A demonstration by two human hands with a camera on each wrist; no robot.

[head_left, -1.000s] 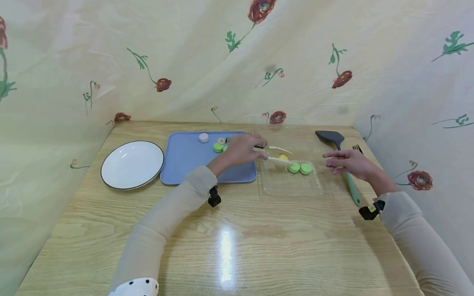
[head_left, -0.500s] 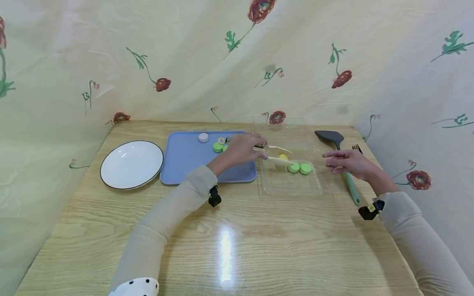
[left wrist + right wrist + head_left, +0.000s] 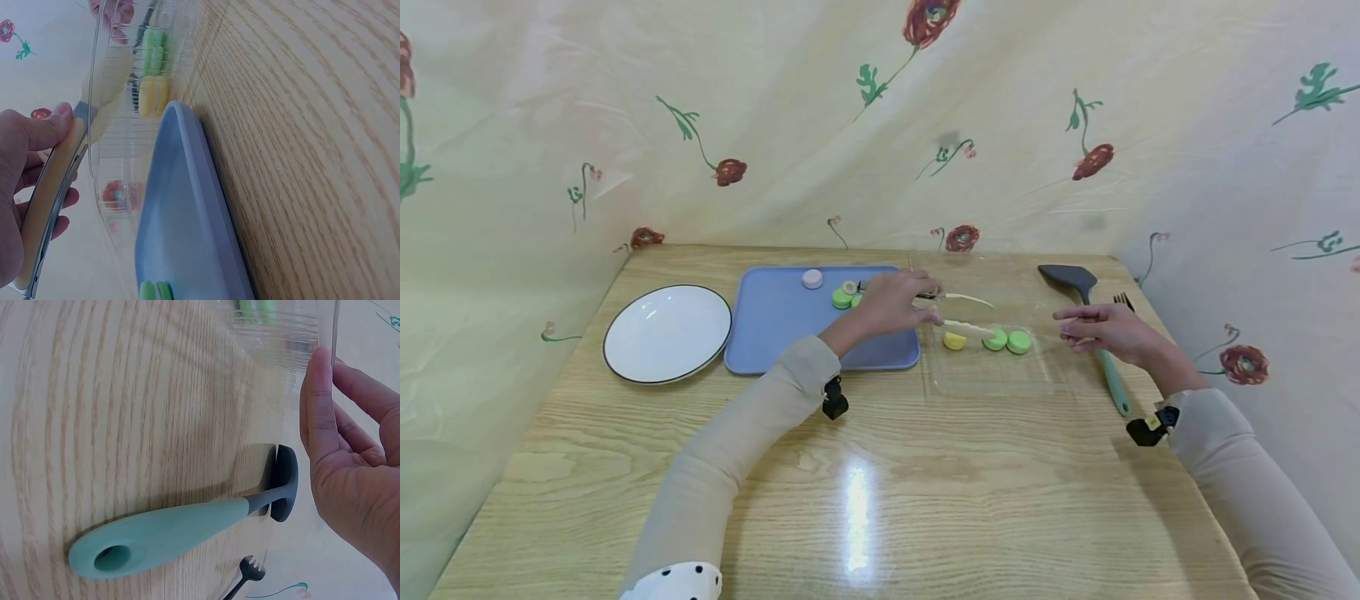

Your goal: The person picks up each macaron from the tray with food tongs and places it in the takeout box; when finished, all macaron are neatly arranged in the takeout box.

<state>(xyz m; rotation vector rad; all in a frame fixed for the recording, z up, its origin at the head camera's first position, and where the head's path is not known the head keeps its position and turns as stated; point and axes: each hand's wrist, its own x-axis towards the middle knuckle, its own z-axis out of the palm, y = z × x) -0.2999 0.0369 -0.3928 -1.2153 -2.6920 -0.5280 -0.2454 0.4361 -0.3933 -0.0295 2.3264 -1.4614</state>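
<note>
My left hand (image 3: 891, 304) grips a pair of tongs (image 3: 53, 181) with beige handles. Their cream arms (image 3: 967, 330) are spread apart over a clear plastic box (image 3: 1000, 389) with a raised lid. Inside the box, a yellow macaron (image 3: 955, 341) lies under the lower tong arm, left of two green macarons (image 3: 1018, 342). At the box's right side, my right hand (image 3: 1097, 327) pinches the clear rim between thumb and fingers. Left of the box, the blue tray (image 3: 775, 337) bears green macarons (image 3: 842, 298) and a pale pink one (image 3: 812, 279), partly hidden by my left hand.
A white plate (image 3: 667, 335) with a dark rim stands left of the tray. Right of the box lies a spatula (image 3: 162, 537) with a green handle and dark head, a dark fork (image 3: 252, 569) beyond it. A floral cloth (image 3: 805, 125) hangs behind the table.
The yellow macaron has gone from between the tong arms to the box's left front, left of the green ones. The tong arms have shifted slightly; both hands have stayed in place.
</note>
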